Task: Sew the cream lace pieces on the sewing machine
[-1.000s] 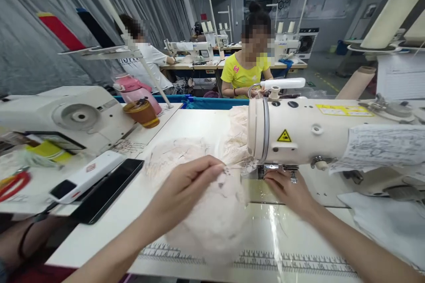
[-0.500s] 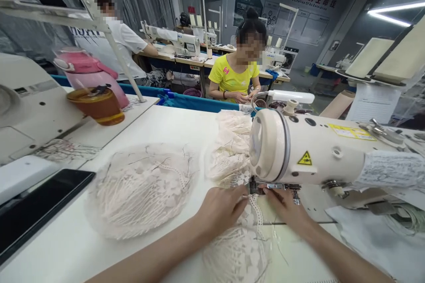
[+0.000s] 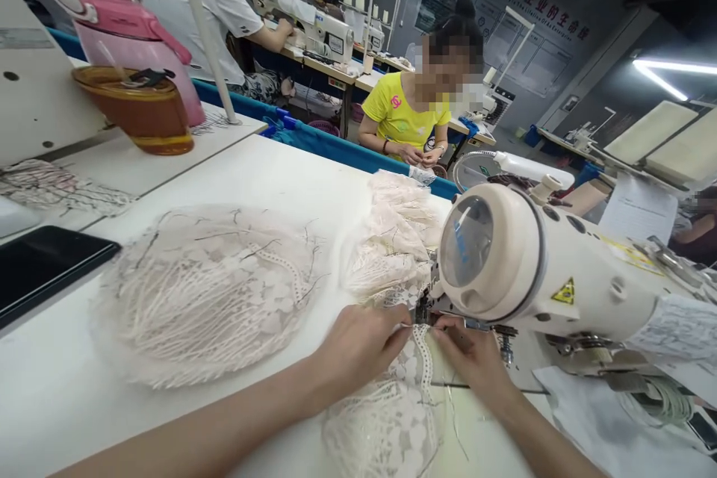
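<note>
A strip of cream lace fabric (image 3: 400, 381) runs beneath the head of a sewing machine (image 3: 520, 254), its dotted trim along the right edge. My left hand (image 3: 361, 347) pinches the lace just left of the presser foot, fingertips closed. On the other side, my right hand (image 3: 473, 351) holds the trimmed edge between thumb and finger close to the needle area. Beyond the foot, more of the lace lies gathered in folds. The needle itself is hidden by the machine head.
Left on the table lies another lace piece (image 3: 207, 291), with a black phone (image 3: 50, 269) beside it. A brown cup (image 3: 140, 108) and a pink bottle (image 3: 123, 30) stand behind. White cloth (image 3: 605, 426) lies at right. A co-worker in yellow (image 3: 406, 116) sits opposite.
The view has shifted and tilted, bringing the machine head's end face into sight. Both hands stay at the presser foot on the lace, the right hand's fingertips now more visible.
</note>
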`<state>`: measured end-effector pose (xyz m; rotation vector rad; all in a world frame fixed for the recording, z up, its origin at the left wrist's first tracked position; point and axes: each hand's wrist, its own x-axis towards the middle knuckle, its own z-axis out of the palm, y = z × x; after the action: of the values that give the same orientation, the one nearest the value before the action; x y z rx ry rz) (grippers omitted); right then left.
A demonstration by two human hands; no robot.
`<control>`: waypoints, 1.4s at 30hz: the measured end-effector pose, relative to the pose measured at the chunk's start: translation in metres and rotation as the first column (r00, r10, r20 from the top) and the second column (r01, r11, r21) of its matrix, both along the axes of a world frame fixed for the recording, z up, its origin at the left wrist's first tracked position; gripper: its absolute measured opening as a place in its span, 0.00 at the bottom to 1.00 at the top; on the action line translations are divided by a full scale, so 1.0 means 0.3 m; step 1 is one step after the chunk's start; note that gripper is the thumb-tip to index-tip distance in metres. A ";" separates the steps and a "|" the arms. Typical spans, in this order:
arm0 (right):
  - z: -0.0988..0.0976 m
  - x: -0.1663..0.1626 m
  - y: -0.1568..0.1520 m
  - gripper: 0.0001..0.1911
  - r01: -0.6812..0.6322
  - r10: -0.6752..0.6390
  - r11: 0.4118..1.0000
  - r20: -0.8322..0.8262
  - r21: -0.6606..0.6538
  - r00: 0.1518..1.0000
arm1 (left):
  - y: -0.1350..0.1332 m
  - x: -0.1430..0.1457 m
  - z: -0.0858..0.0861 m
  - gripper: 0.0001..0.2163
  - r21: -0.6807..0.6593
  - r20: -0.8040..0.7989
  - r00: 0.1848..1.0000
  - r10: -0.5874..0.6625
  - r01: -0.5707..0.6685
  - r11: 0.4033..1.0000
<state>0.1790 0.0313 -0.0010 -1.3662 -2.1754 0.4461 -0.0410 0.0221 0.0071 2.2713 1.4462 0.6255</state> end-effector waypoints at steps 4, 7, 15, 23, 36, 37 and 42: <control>0.003 -0.002 -0.001 0.14 0.013 -0.018 0.987 -0.031 -0.159 0.999 | -0.002 0.000 0.002 0.11 -0.013 0.019 1.000 0.005 -0.005 1.000; -0.001 0.002 0.001 0.15 0.004 -0.008 0.984 -0.022 -0.180 1.000 | -0.003 -0.001 0.008 0.11 -0.059 0.046 0.999 -0.001 0.004 0.998; -0.027 0.012 0.018 0.13 -0.019 0.009 0.990 -0.072 -0.140 0.997 | -0.012 -0.008 0.027 0.10 -0.087 0.143 0.989 0.029 -0.016 0.996; -0.069 0.022 0.039 0.09 0.029 -0.015 0.991 -0.105 0.128 0.994 | 0.001 -0.021 0.014 0.09 0.111 0.144 0.987 0.066 -0.082 0.990; 0.002 0.046 -0.006 0.16 -0.292 0.227 0.857 0.198 0.425 0.953 | -0.083 0.060 -0.016 0.27 0.456 -0.364 0.909 -0.204 0.365 0.812; -0.001 0.046 -0.006 0.16 -0.295 0.209 0.854 0.235 0.429 0.949 | -0.081 0.059 -0.020 0.27 0.453 -0.384 0.901 -0.201 0.374 0.809; -0.020 0.048 -0.018 0.19 -0.230 -0.001 0.865 0.459 0.446 0.888 | -0.060 0.056 -0.022 0.29 0.449 -0.405 0.892 -0.202 0.387 0.805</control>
<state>0.1934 0.0259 -0.0069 -1.1182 -2.5068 -0.4167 -0.0242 0.0041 0.0004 3.0920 1.0888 0.5966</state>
